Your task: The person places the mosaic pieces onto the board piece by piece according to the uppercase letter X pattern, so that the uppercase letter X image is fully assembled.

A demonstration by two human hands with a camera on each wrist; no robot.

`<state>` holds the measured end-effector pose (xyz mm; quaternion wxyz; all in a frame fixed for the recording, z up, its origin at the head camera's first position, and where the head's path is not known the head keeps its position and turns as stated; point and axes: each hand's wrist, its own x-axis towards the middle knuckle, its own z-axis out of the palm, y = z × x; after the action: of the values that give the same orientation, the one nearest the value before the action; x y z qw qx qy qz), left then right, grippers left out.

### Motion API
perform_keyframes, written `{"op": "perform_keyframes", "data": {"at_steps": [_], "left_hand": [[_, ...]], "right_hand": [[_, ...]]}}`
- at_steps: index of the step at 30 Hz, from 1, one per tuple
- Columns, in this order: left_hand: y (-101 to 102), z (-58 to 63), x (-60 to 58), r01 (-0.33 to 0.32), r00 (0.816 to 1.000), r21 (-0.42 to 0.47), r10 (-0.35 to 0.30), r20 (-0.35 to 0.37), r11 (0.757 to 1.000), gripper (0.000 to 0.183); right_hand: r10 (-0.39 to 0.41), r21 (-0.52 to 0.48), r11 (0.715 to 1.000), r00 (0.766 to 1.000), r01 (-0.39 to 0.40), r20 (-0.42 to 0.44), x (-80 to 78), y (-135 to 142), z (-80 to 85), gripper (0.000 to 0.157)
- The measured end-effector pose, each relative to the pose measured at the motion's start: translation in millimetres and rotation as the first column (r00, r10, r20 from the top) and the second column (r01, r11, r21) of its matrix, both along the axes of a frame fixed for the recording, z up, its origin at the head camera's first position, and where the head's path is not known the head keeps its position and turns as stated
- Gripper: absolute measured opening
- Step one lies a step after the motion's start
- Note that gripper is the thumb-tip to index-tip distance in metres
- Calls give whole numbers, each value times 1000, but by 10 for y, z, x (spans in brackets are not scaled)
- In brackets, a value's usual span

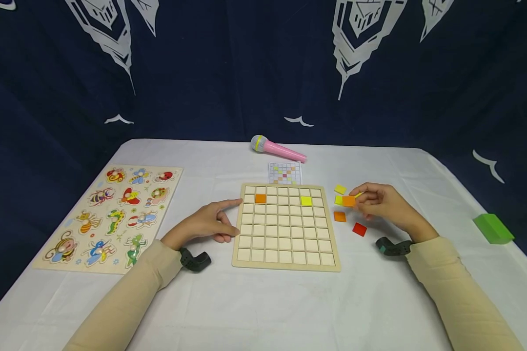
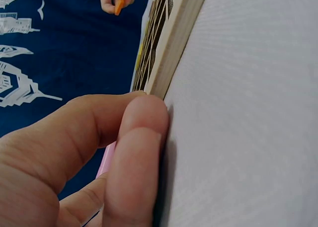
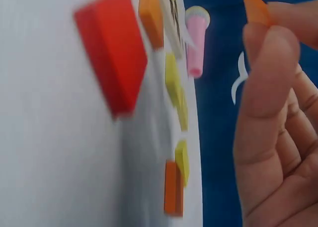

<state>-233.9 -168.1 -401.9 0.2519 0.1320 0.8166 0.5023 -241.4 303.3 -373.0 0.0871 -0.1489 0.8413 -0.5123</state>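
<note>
Head view: pinches an orange tile (image 1: 349,201) between thumb and fingers (image 1: 369,188) of the right hand (image 1: 386,204), just off the right side of the grid board (image 1: 286,266). Hides part of a yellow tile (image 1: 338,200) behind the held one, and shows barely a sliver of another past the fingertips. Covers a loose orange tile (image 3: 174,187) behind the same hand; reveals it only from the right wrist, near those fingers. Blurs the red tile (image 1: 359,229) there.

Rests the left hand (image 1: 206,222) with fingers released, index stretched out, index and thumb touching the left rim of the board. Masks the index tip behind the thumb in the left wrist view; cannot tell the exact contact. Cuts off the right hand at the top there, and lets only a thin strip of pink microphone (image 1: 285,151) show behind the left fingers.

Between both sets of fingers, bears a set orange tile (image 1: 260,198) and a set yellow tile (image 1: 306,201) in the board. Farther ahead, has a pattern card (image 1: 285,173), too small to read. Left of the left fingers, carries a picture board (image 1: 107,209) on the counter (image 1: 281,312); well right of the right fingers, a green block (image 1: 494,228).
</note>
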Motion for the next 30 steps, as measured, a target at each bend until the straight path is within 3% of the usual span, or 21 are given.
{"op": "perform_keyframes", "data": {"at_steps": [11, 20, 30], "left_hand": [[-4, -12, -3, 5, 1000, 16, -5, 4, 1000, 93], [-10, -13, 0, -3, 1000, 21, 2, 12, 1000, 93], [-6, 6, 3, -8, 1000, 15, 7, 18, 1000, 93]], "right_hand": [[32, -82, 996, 999, -30, 31, 30, -354, 73, 34], [47, -35, 998, 997, -44, 69, -16, -728, 152, 37], [103, -23, 995, 986, -101, 133, -163, -1083, 70, 36]]}}
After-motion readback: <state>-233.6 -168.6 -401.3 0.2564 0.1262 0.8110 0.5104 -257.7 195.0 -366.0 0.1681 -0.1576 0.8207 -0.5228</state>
